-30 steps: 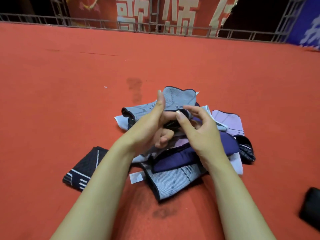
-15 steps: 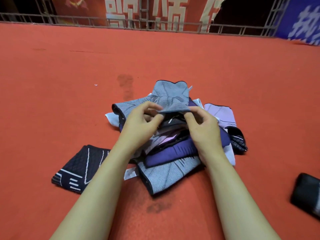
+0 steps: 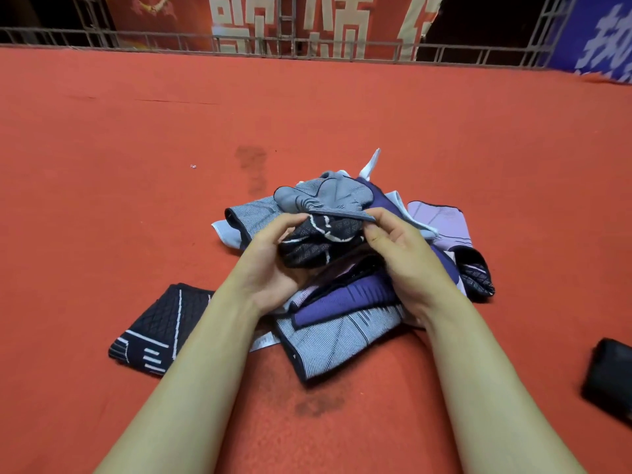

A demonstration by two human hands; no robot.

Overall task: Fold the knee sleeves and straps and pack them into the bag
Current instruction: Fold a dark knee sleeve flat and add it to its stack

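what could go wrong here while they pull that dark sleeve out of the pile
1. Both the left hand and right hand grip the dark patterned sleeve, which sits under the grey sleeve; lifting it may drag the grey one along and topple the loose pile.
2. The already folded black sleeve lies close beside the left forearm, so an arm sweep could undo it.
3. The black bag is at the view's edge, a long reach.

One head-worn view looks forward and steeply down over both forearms at the pile [image 3: 342, 268] of sleeves, close in. Beyond the pile the red floor [image 3: 136, 148] runs to a distant railing [image 3: 307, 49] along the top edge.
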